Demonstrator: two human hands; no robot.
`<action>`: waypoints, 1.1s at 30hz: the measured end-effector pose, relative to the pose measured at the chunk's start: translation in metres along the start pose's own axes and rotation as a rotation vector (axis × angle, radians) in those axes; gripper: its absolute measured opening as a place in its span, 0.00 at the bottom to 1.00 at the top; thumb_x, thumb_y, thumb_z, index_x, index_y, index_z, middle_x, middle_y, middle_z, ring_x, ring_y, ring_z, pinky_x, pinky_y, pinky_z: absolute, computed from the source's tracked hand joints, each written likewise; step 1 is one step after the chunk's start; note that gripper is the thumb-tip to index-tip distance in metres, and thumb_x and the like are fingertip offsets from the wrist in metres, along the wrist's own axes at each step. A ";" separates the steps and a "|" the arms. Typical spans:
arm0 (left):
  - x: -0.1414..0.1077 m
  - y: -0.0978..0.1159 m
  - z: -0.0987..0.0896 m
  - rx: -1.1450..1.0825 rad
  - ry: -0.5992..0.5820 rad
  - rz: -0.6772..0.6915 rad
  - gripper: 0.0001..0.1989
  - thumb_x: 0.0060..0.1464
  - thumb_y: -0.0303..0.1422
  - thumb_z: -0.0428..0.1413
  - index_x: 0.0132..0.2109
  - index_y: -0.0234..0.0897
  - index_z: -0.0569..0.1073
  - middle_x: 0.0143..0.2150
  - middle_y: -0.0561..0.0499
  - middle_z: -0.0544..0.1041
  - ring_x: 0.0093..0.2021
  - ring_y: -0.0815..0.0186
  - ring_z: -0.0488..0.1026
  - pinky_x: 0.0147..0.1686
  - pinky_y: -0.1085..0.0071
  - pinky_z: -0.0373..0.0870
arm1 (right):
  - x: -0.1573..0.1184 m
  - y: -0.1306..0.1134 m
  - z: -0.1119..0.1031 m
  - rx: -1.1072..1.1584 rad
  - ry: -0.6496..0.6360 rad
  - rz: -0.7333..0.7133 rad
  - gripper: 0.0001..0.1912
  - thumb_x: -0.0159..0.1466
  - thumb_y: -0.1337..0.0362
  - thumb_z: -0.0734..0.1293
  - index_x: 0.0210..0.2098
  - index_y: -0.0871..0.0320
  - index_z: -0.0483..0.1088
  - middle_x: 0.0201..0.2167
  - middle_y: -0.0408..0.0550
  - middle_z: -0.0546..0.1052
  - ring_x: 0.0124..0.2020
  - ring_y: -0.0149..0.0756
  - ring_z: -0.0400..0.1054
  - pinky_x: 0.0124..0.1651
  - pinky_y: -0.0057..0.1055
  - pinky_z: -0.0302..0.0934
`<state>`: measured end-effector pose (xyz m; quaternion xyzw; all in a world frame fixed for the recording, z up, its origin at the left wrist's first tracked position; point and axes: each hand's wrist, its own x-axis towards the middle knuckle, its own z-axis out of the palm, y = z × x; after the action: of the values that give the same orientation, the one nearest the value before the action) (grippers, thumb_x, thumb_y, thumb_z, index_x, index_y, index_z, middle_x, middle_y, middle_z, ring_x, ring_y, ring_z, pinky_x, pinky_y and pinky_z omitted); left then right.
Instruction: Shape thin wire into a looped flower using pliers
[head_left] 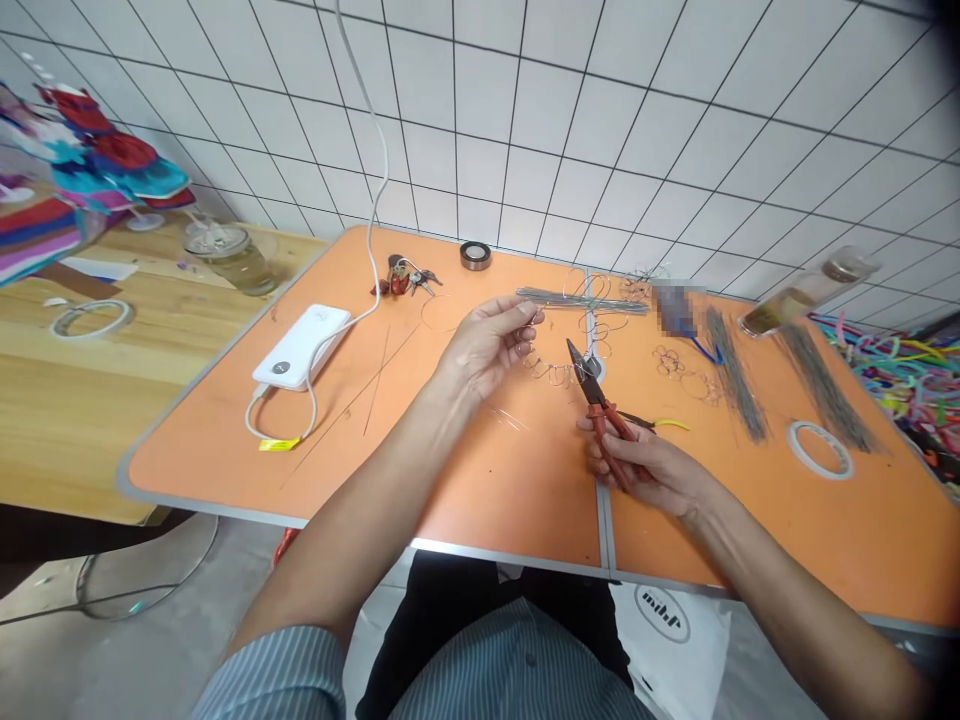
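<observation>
**A:** We're live over an orange table (510,500) against a white tiled wall (600,120), and it's a busy top: a bundle of straight wire rods (581,301) lies across the far side, with two more bundles (736,375) slanting down on the right.

**B:** And the hands?

**A:** The left hand (487,345) is raised off the table, pinched narrow on the end of a wire chain of small loops (551,370).

**B:** The right?

**A:** The right hand (637,470) is closed around the red handles of long-nose pliers (600,410), their tips pointing up just beside the loops.

**B:** Where's that chain now?

**A:** Between the two hands, just above the tabletop.

**B:** What else is out there?

**A:** A white power bank (300,345) on the left, a bunch of keys (405,275) behind it, and a roll of tape (820,450) on the right.
</observation>
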<state>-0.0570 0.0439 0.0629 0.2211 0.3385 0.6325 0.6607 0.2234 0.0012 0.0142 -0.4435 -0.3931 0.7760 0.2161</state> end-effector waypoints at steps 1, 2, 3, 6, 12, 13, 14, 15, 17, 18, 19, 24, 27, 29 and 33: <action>0.000 0.000 0.000 -0.010 -0.003 -0.011 0.12 0.52 0.27 0.73 0.37 0.35 0.77 0.32 0.54 0.81 0.26 0.76 0.75 0.26 0.80 0.69 | 0.001 0.000 0.001 -0.014 0.003 -0.017 0.28 0.56 0.47 0.85 0.51 0.52 0.81 0.31 0.42 0.74 0.32 0.35 0.68 0.36 0.34 0.61; 0.000 0.000 0.000 -0.020 -0.003 -0.025 0.12 0.53 0.27 0.73 0.37 0.35 0.77 0.32 0.54 0.81 0.26 0.76 0.74 0.26 0.80 0.69 | 0.003 0.000 0.001 -0.056 0.010 -0.055 0.27 0.59 0.45 0.83 0.51 0.53 0.81 0.30 0.42 0.73 0.32 0.35 0.67 0.38 0.35 0.61; 0.000 0.000 0.001 -0.032 -0.002 -0.042 0.11 0.54 0.26 0.72 0.37 0.34 0.76 0.32 0.54 0.81 0.26 0.76 0.74 0.26 0.80 0.69 | 0.004 0.000 0.001 -0.119 0.017 -0.107 0.25 0.62 0.44 0.81 0.50 0.53 0.81 0.29 0.43 0.74 0.32 0.36 0.67 0.40 0.36 0.62; -0.001 0.002 0.005 -0.078 0.006 -0.099 0.09 0.57 0.24 0.69 0.36 0.34 0.75 0.31 0.54 0.80 0.25 0.77 0.73 0.26 0.80 0.68 | 0.005 -0.006 0.000 -0.342 0.031 -0.242 0.22 0.68 0.44 0.75 0.49 0.54 0.82 0.36 0.48 0.82 0.29 0.35 0.64 0.44 0.40 0.63; -0.004 0.003 0.010 -0.133 0.010 -0.173 0.08 0.65 0.22 0.62 0.35 0.33 0.74 0.29 0.53 0.78 0.23 0.77 0.73 0.25 0.80 0.68 | 0.000 -0.029 0.003 -0.581 0.058 -0.343 0.25 0.70 0.40 0.72 0.48 0.56 0.82 0.43 0.55 0.85 0.31 0.38 0.67 0.45 0.43 0.64; -0.004 0.002 0.010 -0.142 0.005 -0.182 0.08 0.65 0.22 0.62 0.36 0.33 0.74 0.30 0.53 0.78 0.24 0.77 0.73 0.25 0.81 0.68 | -0.001 -0.033 0.004 -0.606 0.046 -0.350 0.25 0.71 0.41 0.72 0.49 0.56 0.81 0.42 0.54 0.85 0.32 0.39 0.69 0.47 0.44 0.64; -0.004 0.002 0.010 -0.153 0.001 -0.191 0.08 0.65 0.22 0.63 0.36 0.33 0.74 0.30 0.53 0.78 0.24 0.77 0.73 0.25 0.81 0.68 | -0.001 -0.036 0.005 -0.628 0.035 -0.354 0.25 0.71 0.41 0.71 0.48 0.57 0.81 0.41 0.54 0.85 0.34 0.40 0.71 0.49 0.45 0.65; -0.004 0.001 0.009 -0.164 -0.003 -0.197 0.08 0.64 0.22 0.63 0.36 0.33 0.74 0.30 0.53 0.78 0.24 0.77 0.73 0.26 0.81 0.68 | -0.001 -0.039 0.007 -0.646 0.025 -0.355 0.25 0.72 0.40 0.71 0.47 0.57 0.81 0.40 0.54 0.84 0.36 0.43 0.73 0.53 0.46 0.65; -0.004 -0.001 0.008 -0.182 -0.017 -0.207 0.08 0.64 0.23 0.64 0.36 0.33 0.74 0.31 0.53 0.78 0.24 0.77 0.73 0.26 0.80 0.69 | 0.000 -0.044 0.010 -0.665 0.010 -0.353 0.25 0.72 0.40 0.70 0.45 0.57 0.80 0.38 0.54 0.84 0.43 0.47 0.77 0.58 0.47 0.64; -0.003 -0.001 0.007 -0.189 -0.024 -0.211 0.08 0.64 0.23 0.64 0.36 0.33 0.74 0.31 0.53 0.78 0.24 0.77 0.73 0.27 0.80 0.69 | 0.000 -0.046 0.012 -0.667 0.002 -0.353 0.26 0.72 0.39 0.70 0.45 0.57 0.80 0.38 0.54 0.84 0.46 0.49 0.78 0.61 0.48 0.63; -0.003 -0.002 0.007 -0.193 -0.032 -0.214 0.08 0.64 0.23 0.64 0.36 0.33 0.74 0.31 0.53 0.78 0.24 0.77 0.73 0.27 0.80 0.69 | 0.000 -0.048 0.013 -0.666 -0.008 -0.350 0.26 0.72 0.39 0.70 0.45 0.57 0.80 0.37 0.54 0.84 0.48 0.50 0.79 0.62 0.48 0.63; 0.000 -0.008 0.005 -0.183 -0.083 -0.240 0.08 0.63 0.22 0.64 0.35 0.32 0.75 0.31 0.52 0.79 0.24 0.77 0.73 0.26 0.81 0.69 | 0.001 -0.057 0.016 -0.664 -0.049 -0.333 0.25 0.70 0.39 0.72 0.41 0.56 0.79 0.31 0.51 0.80 0.56 0.56 0.79 0.65 0.50 0.63; 0.000 -0.012 0.007 -0.176 -0.106 -0.264 0.09 0.65 0.20 0.60 0.35 0.32 0.76 0.31 0.52 0.78 0.24 0.77 0.73 0.25 0.80 0.69 | 0.002 -0.061 0.013 -0.689 -0.073 -0.345 0.23 0.72 0.40 0.71 0.38 0.55 0.78 0.32 0.50 0.78 0.57 0.56 0.78 0.66 0.50 0.62; 0.000 -0.014 0.008 -0.190 -0.101 -0.280 0.09 0.66 0.19 0.58 0.35 0.31 0.76 0.30 0.53 0.77 0.23 0.76 0.73 0.24 0.80 0.69 | 0.004 -0.062 0.011 -0.715 -0.088 -0.365 0.23 0.73 0.42 0.69 0.37 0.55 0.77 0.34 0.51 0.78 0.58 0.55 0.77 0.66 0.49 0.62; 0.000 -0.013 0.008 -0.216 -0.073 -0.288 0.08 0.65 0.21 0.61 0.35 0.32 0.76 0.29 0.53 0.75 0.23 0.76 0.72 0.24 0.79 0.69 | 0.007 -0.062 0.008 -0.737 -0.097 -0.365 0.23 0.74 0.42 0.69 0.37 0.55 0.77 0.35 0.51 0.79 0.57 0.55 0.78 0.67 0.50 0.61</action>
<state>-0.0419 0.0432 0.0587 0.1209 0.2725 0.5554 0.7764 0.2119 0.0395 0.0630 -0.3771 -0.7265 0.5522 0.1582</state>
